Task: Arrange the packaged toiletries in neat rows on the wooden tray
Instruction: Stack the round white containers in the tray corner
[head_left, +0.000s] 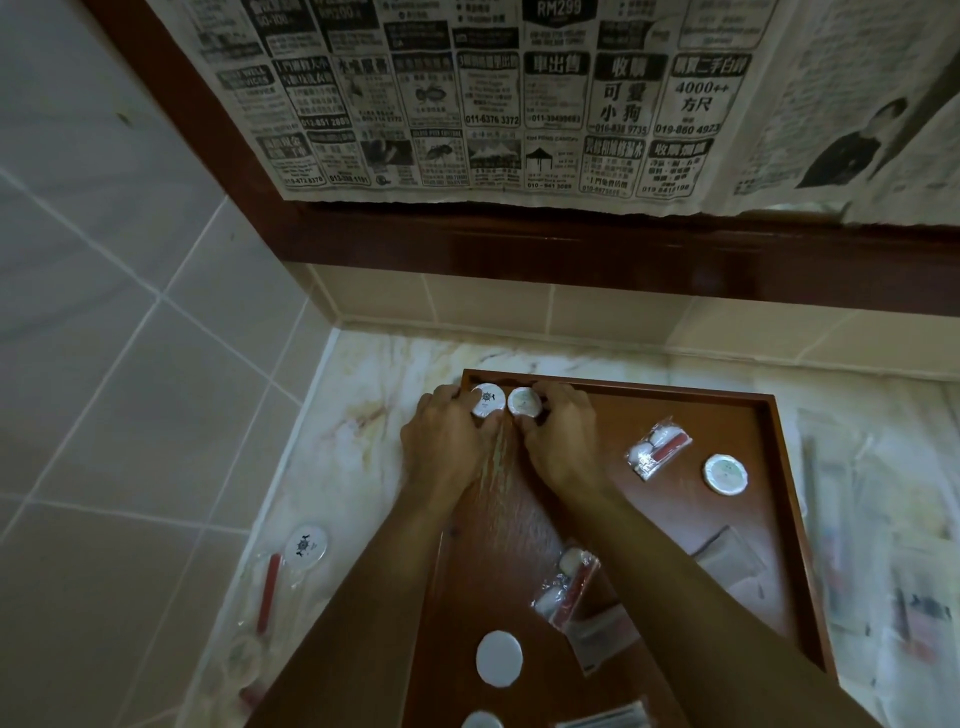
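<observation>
A dark wooden tray (779, 467) lies on a marble counter. At its far left corner my left hand (447, 447) grips a round white packet with a black emblem (487, 399). Beside it, my right hand (561, 441) grips a round white packet with a pale print (524, 401). The two packets sit side by side, almost touching. Elsewhere on the tray lie a clear sachet with red and white contents (655, 446), another round packet (725, 474), a second red sachet (563, 584), a plain white disc (498, 657) and flat clear sachets (727, 558).
Left of the tray on the marble counter (363, 395) lie a round emblem packet (305, 545), a red-stick sachet (269, 592) and more packets. Clear wrapped items (883, 545) lie to the right. A tiled wall (104, 338) and a newspaper-covered frame (493, 104) stand behind.
</observation>
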